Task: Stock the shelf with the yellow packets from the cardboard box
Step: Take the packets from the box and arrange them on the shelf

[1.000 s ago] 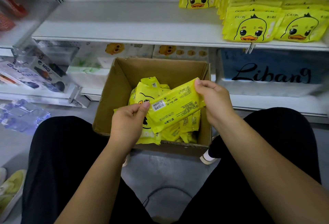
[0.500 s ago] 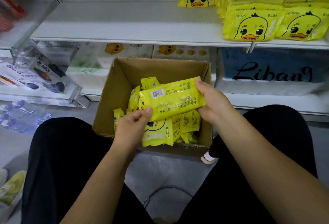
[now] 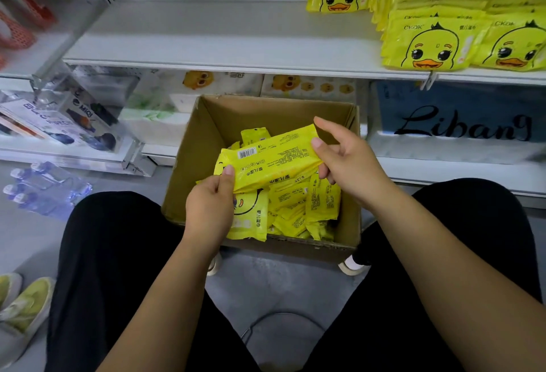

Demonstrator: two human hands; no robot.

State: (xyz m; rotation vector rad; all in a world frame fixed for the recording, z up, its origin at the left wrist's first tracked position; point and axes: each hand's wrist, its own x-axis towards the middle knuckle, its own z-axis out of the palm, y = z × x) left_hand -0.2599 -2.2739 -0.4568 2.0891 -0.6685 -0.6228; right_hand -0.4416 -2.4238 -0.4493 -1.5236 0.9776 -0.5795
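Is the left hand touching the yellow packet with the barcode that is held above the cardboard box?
Touching. The head view shows the left hand pinching the yellow packet at its left end, thumb pressed on top.

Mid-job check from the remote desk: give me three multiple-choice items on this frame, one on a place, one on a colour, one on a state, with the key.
1. Where do the stocked duck packets lie on the shelf?
A. its left end
B. its right end
C. spread across all of it

2. What colour is the lifted packet?
A. yellow
B. blue
C. white

3. How is the lifted packet held?
A. by the left hand alone
B. by the right hand alone
C. by both hands, over the cardboard box

Key:
1 B, the stacks sit at the right, the rest of the shelf is bare.
2 A, yellow wrap with a barcode.
3 C, the left hand pinches one end, the right hand the other.
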